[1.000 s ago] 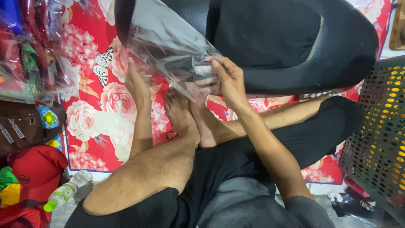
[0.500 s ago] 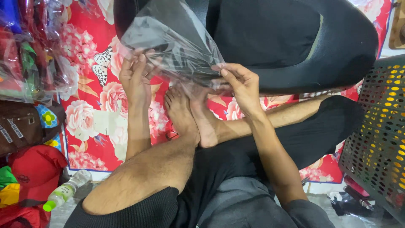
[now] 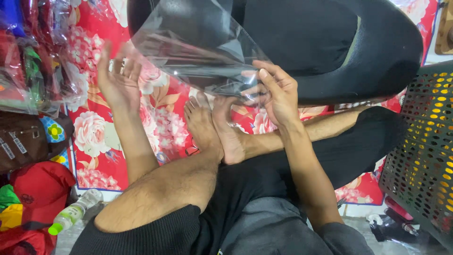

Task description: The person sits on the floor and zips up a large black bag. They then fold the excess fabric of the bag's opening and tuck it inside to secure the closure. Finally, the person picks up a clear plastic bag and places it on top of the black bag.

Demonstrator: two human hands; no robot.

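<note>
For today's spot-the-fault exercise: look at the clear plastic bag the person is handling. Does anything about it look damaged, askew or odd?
The clear plastic bag is creased and crumpled, held up at a slant. Only the right hand has a grip on it, at one edge; the left hand is open beside it. No tear or spill is visible. The green-capped bottle lies on its side on the floor.

A red floral mat (image 3: 94,141) is lying spread over the floor (image 3: 358,222), whose grey bare part is showing at the lower edge. A large black cushion-like piece (image 3: 330,47) is resting on the mat at the top. The person's bare feet (image 3: 214,125) are lying on it in the middle. On the floor at the left a plastic bottle (image 3: 73,215) with a green cap is lying beside a red bag (image 3: 37,184), and a dark perforated basket (image 3: 424,156) is standing at the right.
</note>
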